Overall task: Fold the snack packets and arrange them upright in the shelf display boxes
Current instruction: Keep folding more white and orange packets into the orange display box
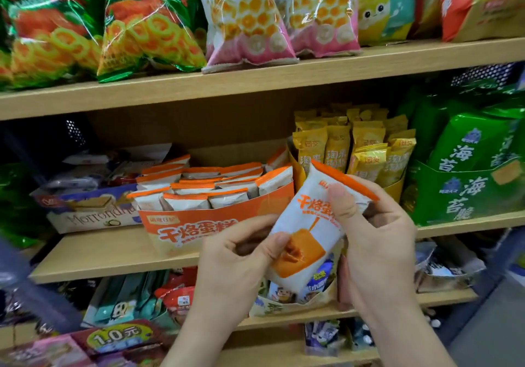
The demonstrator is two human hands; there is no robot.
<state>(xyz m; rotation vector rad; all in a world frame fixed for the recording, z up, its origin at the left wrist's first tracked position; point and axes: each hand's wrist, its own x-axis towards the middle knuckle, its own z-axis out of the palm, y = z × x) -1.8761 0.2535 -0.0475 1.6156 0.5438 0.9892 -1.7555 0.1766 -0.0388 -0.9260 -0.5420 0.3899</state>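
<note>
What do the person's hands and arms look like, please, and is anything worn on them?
Both are bare. The left hand and the right hand have no gloves, and no rings show on the visible fingers. The thumbnails look short and unpainted. No sleeve, watch or bracelet shows down to the bottom edge of the picture.

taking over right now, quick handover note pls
Left hand: pinches the lower part of the white-and-orange packet.
Right hand: pinches its upper part, near the orange top edge.
Packet is held in front of the shelf, right of the orange display box, not in it.
Done: box holds rows of upright packets.
Left: fold this packet, stand it in the box.
</note>
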